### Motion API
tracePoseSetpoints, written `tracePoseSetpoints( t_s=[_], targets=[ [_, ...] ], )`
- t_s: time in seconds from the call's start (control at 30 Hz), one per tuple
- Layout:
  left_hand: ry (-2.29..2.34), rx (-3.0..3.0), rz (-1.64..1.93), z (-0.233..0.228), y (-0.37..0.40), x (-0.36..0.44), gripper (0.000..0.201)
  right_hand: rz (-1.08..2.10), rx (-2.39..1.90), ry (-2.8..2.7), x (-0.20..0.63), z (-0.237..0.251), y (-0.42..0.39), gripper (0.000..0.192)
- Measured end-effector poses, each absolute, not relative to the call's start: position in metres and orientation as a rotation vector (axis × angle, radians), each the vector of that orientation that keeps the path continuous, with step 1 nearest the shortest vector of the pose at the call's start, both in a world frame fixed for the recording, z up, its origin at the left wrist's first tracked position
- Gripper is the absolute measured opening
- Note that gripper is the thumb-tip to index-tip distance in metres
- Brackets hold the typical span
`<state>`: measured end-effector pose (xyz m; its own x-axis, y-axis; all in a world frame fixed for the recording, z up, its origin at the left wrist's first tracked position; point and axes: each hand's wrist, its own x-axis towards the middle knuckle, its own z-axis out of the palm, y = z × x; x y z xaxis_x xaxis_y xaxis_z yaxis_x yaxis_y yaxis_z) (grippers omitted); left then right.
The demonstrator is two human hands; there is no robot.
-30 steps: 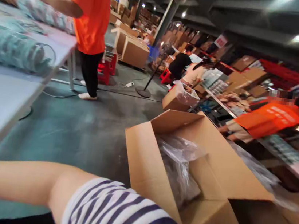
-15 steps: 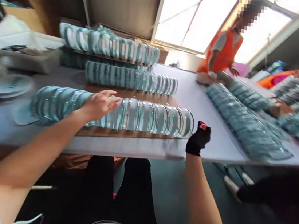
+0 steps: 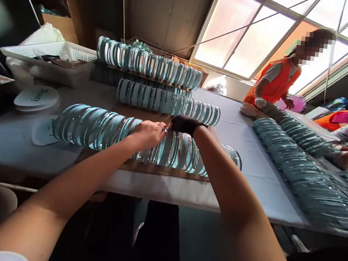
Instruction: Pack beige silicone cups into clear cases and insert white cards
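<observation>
A long row of round-edged clear glass discs (image 3: 97,127) stands on edge on a brown board (image 3: 143,168) in front of me. My bare left hand (image 3: 150,134) rests over the top of this row, its fingers drawn together. Close against it is my right hand (image 3: 186,125) in a black glove with bare fingertips, also closed at the row's top edge. The fingertips of both hands nearly meet there; what lies between them is too small to make out. Beside the row's left end lies a flat glass piece (image 3: 44,129) with dark lettering.
Behind are further glass rows (image 3: 168,100) and a white plastic basket (image 3: 75,51). White lettered discs (image 3: 37,97) are stacked at left. More glass rows (image 3: 303,173) run along the right, where a person in an orange vest (image 3: 277,80) works.
My right hand has swung left from beyond the row's right end to its middle, beside my left hand. The left hand's outstretched fingers have drawn in. The view has shifted.
</observation>
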<state>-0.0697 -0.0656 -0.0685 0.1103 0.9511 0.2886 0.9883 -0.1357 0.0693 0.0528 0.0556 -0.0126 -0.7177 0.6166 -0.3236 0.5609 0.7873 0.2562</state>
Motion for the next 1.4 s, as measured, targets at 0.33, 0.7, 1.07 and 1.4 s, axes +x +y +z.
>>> tracePoseSetpoints(
  t_s=[0.33, 0.7, 1.07, 1.4],
  targets=[
    [-1.908, -2.212, -0.466, -0.067, -0.069, -0.069, 0.037, 0.397, 0.582, 2.413, 0.020, 0.009, 0.038, 0.040],
    [-1.967, -2.225, -0.484, -0.067, -0.069, -0.070, 0.038, 0.393, 0.824, 2.641, 0.044, 0.007, 0.022, 0.030],
    [-1.966, -2.274, -0.463, -0.071, -0.063, -0.071, 0.040, 0.101, 1.318, 2.783, 0.124, -0.126, -0.111, 0.036],
    [-1.877, -2.367, -0.575, -0.058, -0.069, -0.066, 0.040, 0.210, 1.586, 2.880, 0.145, -0.085, -0.094, 0.042]
  ],
)
